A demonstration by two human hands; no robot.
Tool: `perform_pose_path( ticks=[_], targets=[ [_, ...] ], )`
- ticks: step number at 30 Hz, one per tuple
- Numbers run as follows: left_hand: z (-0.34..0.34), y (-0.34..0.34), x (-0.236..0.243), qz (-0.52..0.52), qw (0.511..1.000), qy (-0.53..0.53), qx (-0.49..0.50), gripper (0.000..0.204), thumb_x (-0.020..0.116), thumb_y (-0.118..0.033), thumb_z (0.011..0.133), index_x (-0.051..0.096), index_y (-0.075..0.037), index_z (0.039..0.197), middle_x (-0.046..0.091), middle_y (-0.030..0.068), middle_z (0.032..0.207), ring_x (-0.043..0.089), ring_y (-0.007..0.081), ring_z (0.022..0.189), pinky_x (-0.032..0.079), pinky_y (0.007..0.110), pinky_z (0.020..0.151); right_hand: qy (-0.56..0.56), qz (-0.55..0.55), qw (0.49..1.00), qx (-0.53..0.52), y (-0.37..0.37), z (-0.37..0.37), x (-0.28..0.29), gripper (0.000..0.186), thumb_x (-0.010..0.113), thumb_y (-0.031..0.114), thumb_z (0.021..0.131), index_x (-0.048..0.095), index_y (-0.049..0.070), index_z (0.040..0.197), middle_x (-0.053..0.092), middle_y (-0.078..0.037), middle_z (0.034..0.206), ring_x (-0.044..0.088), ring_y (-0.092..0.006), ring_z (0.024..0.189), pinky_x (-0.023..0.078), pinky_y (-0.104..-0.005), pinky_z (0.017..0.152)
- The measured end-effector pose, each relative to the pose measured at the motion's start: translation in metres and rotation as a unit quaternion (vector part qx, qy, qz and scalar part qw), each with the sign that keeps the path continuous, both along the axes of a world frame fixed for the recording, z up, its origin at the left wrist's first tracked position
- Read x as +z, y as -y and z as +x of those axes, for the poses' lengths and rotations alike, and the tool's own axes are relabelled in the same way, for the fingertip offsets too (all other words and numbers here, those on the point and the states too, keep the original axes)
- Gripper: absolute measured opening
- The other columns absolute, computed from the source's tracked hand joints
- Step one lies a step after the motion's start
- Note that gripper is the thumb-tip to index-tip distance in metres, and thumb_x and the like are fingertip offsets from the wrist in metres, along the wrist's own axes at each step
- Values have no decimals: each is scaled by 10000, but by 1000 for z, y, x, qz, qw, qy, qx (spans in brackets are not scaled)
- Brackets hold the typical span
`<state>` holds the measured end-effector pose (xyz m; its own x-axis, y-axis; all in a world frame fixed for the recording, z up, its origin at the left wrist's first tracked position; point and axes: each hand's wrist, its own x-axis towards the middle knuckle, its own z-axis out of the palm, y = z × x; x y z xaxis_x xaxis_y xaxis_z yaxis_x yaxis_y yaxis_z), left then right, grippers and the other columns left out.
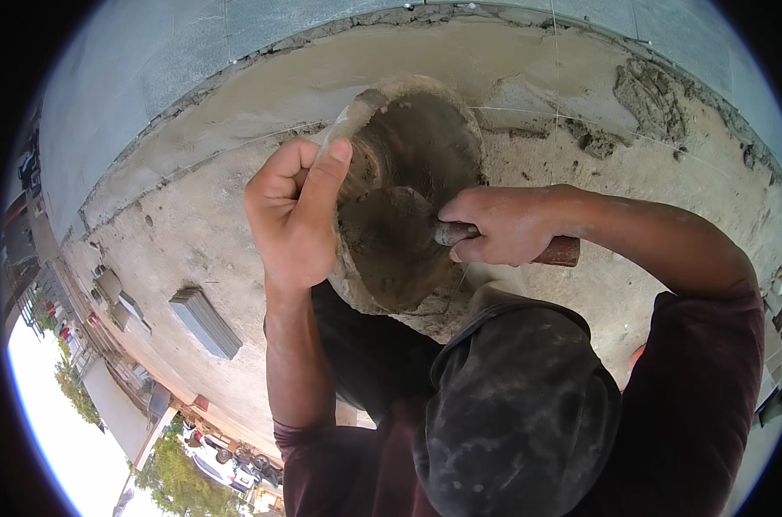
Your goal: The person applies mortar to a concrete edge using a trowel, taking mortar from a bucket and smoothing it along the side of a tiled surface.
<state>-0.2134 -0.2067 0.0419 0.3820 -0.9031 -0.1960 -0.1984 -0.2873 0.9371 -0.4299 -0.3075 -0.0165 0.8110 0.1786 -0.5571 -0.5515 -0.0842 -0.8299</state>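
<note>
The wide bed of wet mortar (236, 112) fills the upper part of the frame, and a grey stack of tiles (204, 321) lies at the left on the concrete. In the centre the left hand (292, 215) is closed on the rim of a mortar-caked pan (408, 172). The right hand (499, 226) is closed around the handle of a trowel (391, 228), whose blade is inside the pan.

Bright even daylight, soft shadows, sharp centre; heavy fisheye bending and black vignette at rim (lower-left sky blown out).

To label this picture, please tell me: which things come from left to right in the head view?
Stack of grey tiles → left hand → mortar pan → right hand → wooden trowel handle
</note>
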Motion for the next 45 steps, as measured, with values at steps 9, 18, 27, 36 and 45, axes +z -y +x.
perform_pose_path(
  ticks=[9,18,27,36,45],
  targets=[
    [23,6,-3,-16,999,1,47,406,640,-145,1047,461,-94,686,352,-118,658,266,5,643,201,243,546,-30,290,934,-206,-35,-46,-3,138,665,140,993,616,17,1032,537,14,612,524,-78,506,411,-276,499],
    [54,-15,-15,-10,988,-87,130,319,604,-205,1061,549,-78,773,541,-58,761,421,29,728,344,206,661,11,117,827,-550,-26,-172,39,190,694,84,976,633,28,1148,539,37,664,508,-64,520,409,-256,483],
    [65,-17,-25,-12,980,-116,164,290,611,-201,1056,576,-71,799,550,-54,777,440,33,750,359,201,698,-209,-618,602,-460,-19,-267,21,439,659,165,976,561,-35,1354,708,-270,899,719,-422,777,553,-470,694],
    [59,-22,-20,-9,983,-82,165,346,597,-198,1062,511,-88,746,481,-74,726,373,28,720,306,214,655,-324,-585,660,-342,-2,-266,30,465,651,204,967,569,39,1394,717,-252,951,702,-456,824,560,-506,720],
    [62,-20,-23,-15,989,-83,123,367,590,-197,1066,471,-95,734,434,-82,725,336,33,729,281,212,661,-341,-587,694,-240,10,-269,62,375,646,208,960,587,93,1312,714,-206,879,700,-425,758,559,-512,681]
  ],
)
